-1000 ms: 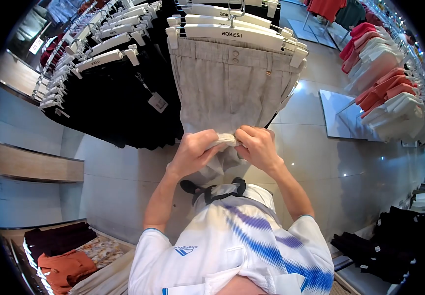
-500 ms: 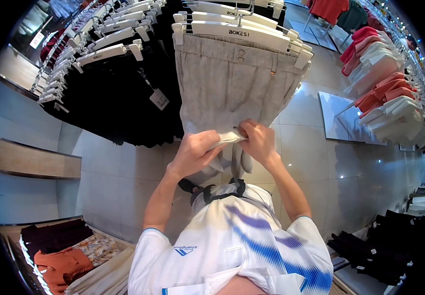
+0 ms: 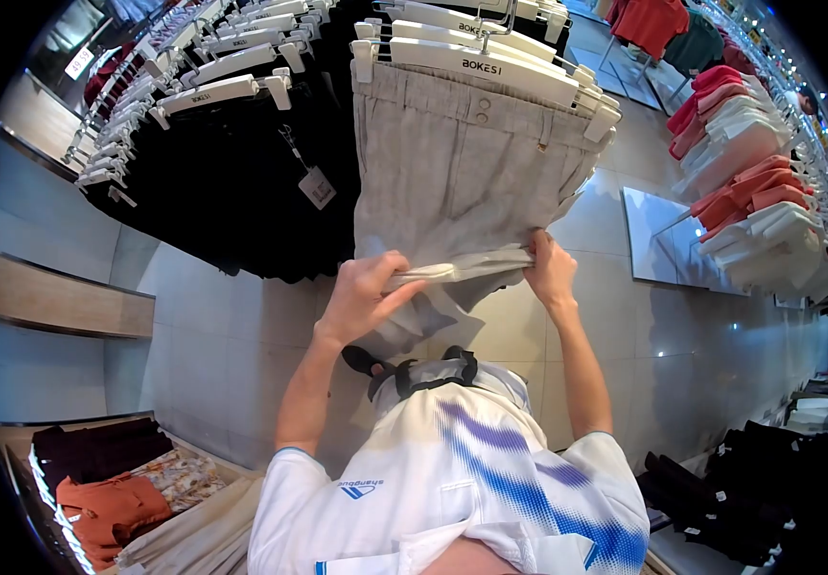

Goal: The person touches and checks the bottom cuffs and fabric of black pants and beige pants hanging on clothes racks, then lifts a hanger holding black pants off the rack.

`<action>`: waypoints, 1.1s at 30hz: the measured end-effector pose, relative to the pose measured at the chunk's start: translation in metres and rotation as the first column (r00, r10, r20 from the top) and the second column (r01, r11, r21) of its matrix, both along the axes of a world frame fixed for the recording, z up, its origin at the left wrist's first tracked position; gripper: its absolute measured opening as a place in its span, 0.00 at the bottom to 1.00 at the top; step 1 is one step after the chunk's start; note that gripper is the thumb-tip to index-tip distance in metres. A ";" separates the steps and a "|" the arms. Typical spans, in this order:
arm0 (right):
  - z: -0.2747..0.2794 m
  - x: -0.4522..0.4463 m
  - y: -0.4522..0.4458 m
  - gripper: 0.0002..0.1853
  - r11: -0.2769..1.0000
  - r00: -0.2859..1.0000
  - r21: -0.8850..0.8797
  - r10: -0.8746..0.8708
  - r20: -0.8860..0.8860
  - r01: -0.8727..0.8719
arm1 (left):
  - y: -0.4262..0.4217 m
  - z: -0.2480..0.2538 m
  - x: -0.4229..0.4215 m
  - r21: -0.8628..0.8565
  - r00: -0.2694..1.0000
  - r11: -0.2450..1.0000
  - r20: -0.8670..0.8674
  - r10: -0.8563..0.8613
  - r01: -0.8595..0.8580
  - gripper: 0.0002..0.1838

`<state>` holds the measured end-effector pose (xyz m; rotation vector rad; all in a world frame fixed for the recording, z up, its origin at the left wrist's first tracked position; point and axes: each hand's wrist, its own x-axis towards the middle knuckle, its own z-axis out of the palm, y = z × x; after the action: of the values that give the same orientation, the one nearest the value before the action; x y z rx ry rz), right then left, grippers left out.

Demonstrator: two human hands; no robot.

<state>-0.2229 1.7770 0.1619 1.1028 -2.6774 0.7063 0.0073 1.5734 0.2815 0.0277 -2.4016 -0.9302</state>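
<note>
Light grey pants (image 3: pixel 462 163) hang by the waistband from a white clip hanger (image 3: pixel 476 69) marked BOKESI. Below the waist, my left hand (image 3: pixel 364 295) grips a bunched fold of the fabric, thumb stretched along it. My right hand (image 3: pixel 550 268) pinches the same fold at its right end, so the cloth stretches between both hands. Lower parts of the pants dangle beneath the fold, above the floor. Whether the fold is a hem or mid-leg I cannot tell.
Black garments (image 3: pixel 212 192) on white hangers crowd the rack at left, one with a white tag (image 3: pixel 316 188). Pink and white tops (image 3: pixel 749 192) hang at right. Folded clothes (image 3: pixel 116 508) lie on a low shelf at lower left, and dark folded garments (image 3: pixel 749 489) at lower right.
My right hand has moved right, away from my left, drawing the fold out wider between them. My left hand has stayed in nearly the same place, still gripping.
</note>
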 end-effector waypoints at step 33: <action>0.023 -0.044 0.064 0.13 0.973 0.940 -0.095 -0.228 -0.255 0.210 | -0.142 -0.251 0.101 -0.313 0.661 0.714 0.272 0.700 -0.627 0.15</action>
<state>-0.2671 1.8414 0.1845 0.8010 -2.4766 0.5598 0.1082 1.4312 0.0305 1.0436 -2.4829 -0.3440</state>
